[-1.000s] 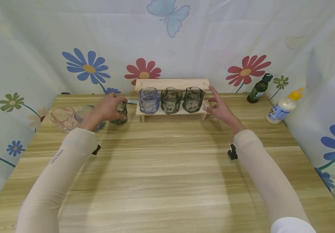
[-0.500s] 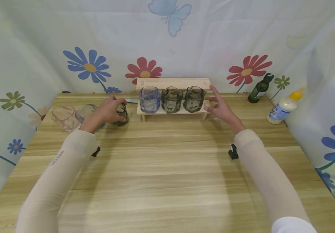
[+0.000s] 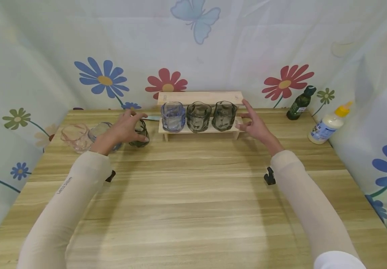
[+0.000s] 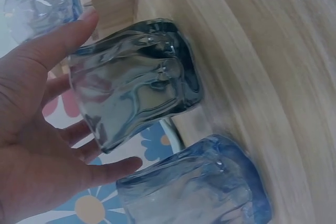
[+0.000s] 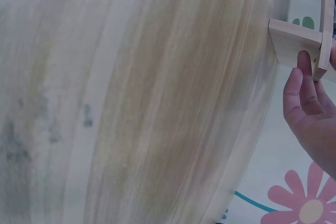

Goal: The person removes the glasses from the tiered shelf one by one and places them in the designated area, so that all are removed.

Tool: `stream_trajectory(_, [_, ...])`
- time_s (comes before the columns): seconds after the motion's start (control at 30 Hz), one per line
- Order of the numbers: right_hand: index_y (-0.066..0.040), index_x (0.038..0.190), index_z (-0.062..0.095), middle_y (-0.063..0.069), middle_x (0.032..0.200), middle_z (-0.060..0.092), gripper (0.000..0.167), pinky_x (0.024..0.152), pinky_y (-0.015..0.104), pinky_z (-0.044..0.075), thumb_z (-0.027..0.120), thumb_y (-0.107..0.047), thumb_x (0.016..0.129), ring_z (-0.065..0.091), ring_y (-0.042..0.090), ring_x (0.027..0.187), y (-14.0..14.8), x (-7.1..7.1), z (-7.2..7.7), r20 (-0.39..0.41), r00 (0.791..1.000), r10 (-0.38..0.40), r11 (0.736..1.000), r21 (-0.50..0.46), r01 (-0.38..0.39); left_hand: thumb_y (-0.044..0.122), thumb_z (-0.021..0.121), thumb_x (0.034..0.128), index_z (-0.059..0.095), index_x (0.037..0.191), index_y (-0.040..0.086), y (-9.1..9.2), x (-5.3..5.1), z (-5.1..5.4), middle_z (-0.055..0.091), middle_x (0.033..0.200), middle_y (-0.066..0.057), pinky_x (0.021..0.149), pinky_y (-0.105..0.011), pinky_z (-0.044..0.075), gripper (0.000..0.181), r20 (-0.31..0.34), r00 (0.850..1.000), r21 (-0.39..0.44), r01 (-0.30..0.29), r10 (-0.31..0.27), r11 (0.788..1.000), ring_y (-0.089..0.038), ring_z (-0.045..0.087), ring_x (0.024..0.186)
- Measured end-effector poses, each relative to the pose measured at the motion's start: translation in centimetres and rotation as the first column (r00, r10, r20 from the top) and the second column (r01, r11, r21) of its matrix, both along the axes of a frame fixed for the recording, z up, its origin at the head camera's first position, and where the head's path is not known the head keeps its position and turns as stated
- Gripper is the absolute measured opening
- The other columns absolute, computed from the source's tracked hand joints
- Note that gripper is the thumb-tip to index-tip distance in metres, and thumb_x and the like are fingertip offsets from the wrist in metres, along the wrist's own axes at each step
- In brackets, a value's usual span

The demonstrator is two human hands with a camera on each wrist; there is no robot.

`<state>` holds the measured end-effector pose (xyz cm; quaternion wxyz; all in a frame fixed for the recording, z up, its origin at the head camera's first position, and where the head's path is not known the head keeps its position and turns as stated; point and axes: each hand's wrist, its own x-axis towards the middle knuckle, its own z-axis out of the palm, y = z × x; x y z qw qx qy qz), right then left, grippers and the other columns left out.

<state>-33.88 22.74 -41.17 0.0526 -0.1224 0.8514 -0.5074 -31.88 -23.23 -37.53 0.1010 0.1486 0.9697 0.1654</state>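
Observation:
In the head view my left hand [image 3: 122,129] is around a smoky grey glass [image 3: 143,129], thumb in front and fingers behind its rim. The glass [image 4: 136,82] is upright, close to the tabletop; whether it touches is hard to tell. A blue glass [image 4: 194,187] stands beside it in the left wrist view, partly behind my forearm in the head view. My right hand [image 3: 255,125] grips the right end of a two-level wooden stand [image 3: 200,98]. Along the stand's lower board sit a blue glass [image 3: 173,117] and two smoky glasses, one in the middle [image 3: 198,117] and one at right [image 3: 224,116].
A pinkish clear glass [image 3: 76,136] is at the far left. To the right stand a dark green bottle [image 3: 299,104] and a white bottle with a yellow cap [image 3: 328,125]. The flowered curtain [image 3: 213,67] hangs behind the wooden table [image 3: 186,201].
The smoky glass in my left hand has come slightly nearer to me, and the hand moved a little with it. My right hand stays at the stand.

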Motion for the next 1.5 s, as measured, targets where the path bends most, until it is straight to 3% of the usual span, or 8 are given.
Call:
stream_trajectory(0.23, [-0.033, 0.162, 0.001, 0.03, 0.157, 0.03, 0.098, 0.082, 0.037, 0.058, 0.064, 0.001, 0.094, 0.061, 0.049, 0.112, 0.1, -0.2, -0.2, 0.015, 1.0, 0.002, 1.0, -0.007, -0.002, 0.032, 0.08, 0.0844, 0.032, 0.155, 0.012, 0.1, 0.0, 0.9, 0.021, 0.152, -0.032, 0.104, -0.071, 0.031, 0.088, -0.068, 0.997, 0.04, 0.024, -0.021, 0.999, -0.052, 0.023, 0.138])
stream_trajectory(0.37, [-0.036, 0.161, 0.002, 0.027, 0.159, 0.029, 0.097, 0.083, 0.038, 0.058, 0.063, 0.001, 0.095, 0.062, 0.049, 0.113, 0.1, -0.2, -0.2, 0.004, 1.0, -0.003, 1.0, -0.003, 0.003, 0.03, 0.082, 0.0834, 0.031, 0.156, 0.015, 0.4, -0.5, 1.1, 0.025, 0.152, -0.03, 0.106, -0.07, 0.03, 0.09, -0.151, 0.987, 0.079, 0.073, -0.06, 0.994, -0.05, 0.026, 0.138])
stream_trajectory(0.5, [-0.034, 0.162, 0.003, 0.026, 0.16, 0.027, 0.097, 0.079, 0.029, 0.057, 0.063, 0.002, 0.094, 0.06, 0.049, 0.117, 0.1, -0.3, -0.2, -0.008, 1.0, 0.0, 1.0, -0.007, 0.0, 0.028, 0.085, 0.0803, 0.03, 0.157, 0.018, 1.2, -0.7, 1.7, 0.026, 0.155, -0.027, 0.108, -0.07, 0.028, 0.095, -0.201, 0.976, 0.096, 0.106, -0.085, 0.99, -0.05, 0.024, 0.14])
stream_trajectory(0.63, [-0.034, 0.162, 0.004, 0.028, 0.158, 0.03, 0.097, 0.077, 0.025, 0.056, 0.063, 0.002, 0.095, 0.061, 0.049, 0.114, 0.0, -0.3, -0.2, -0.006, 1.0, -0.003, 1.0, -0.003, 0.003, 0.029, 0.086, 0.0785, 0.033, 0.156, 0.019, 2.3, -0.9, 2.2, 0.023, 0.157, -0.022, 0.107, -0.071, 0.029, 0.094, -0.196, 0.974, 0.104, 0.134, -0.112, 0.985, -0.047, 0.02, 0.143])
stream_trajectory(1.0, [-0.034, 0.161, 0.001, 0.029, 0.156, 0.032, 0.097, 0.084, 0.042, 0.057, 0.064, -0.001, 0.095, 0.063, 0.048, 0.109, 0.1, -0.1, 0.0, 0.004, 1.0, 0.006, 1.0, 0.004, -0.006, 0.033, 0.088, 0.0759, 0.038, 0.154, 0.025, 6.0, -2.1, 3.2, 0.025, 0.157, -0.018, 0.107, -0.067, 0.034, 0.093, -0.196, 0.961, 0.032, 0.204, -0.194, 0.978, -0.042, 0.018, 0.145])
stream_trajectory(1.23, [-0.033, 0.162, 0.002, 0.03, 0.157, 0.03, 0.097, 0.082, 0.04, 0.057, 0.064, -0.001, 0.095, 0.06, 0.05, 0.116, 0.0, -0.2, -0.2, 0.0, 1.0, 0.002, 1.0, 0.004, -0.002, 0.033, 0.088, 0.0751, 0.04, 0.153, 0.021, 7.7, -2.5, 3.6, 0.028, 0.152, -0.021, 0.108, -0.062, 0.034, 0.092, -0.198, 0.95, -0.006, 0.244, -0.24, 0.97, -0.042, 0.025, 0.139])
stream_trajectory(1.5, [-0.032, 0.162, 0.004, 0.021, 0.162, 0.026, 0.096, 0.079, 0.033, 0.057, 0.064, 0.001, 0.094, 0.057, 0.047, 0.124, 0.1, -0.1, -0.1, -0.023, 1.0, -0.005, 1.0, 0.008, 0.005, 0.037, 0.087, 0.0759, 0.041, 0.153, 0.024, 9.0, -3.2, 3.6, 0.032, 0.149, -0.018, 0.105, -0.061, 0.037, 0.09, -0.157, 0.955, -0.046, 0.248, -0.252, 0.968, -0.041, 0.023, 0.141])
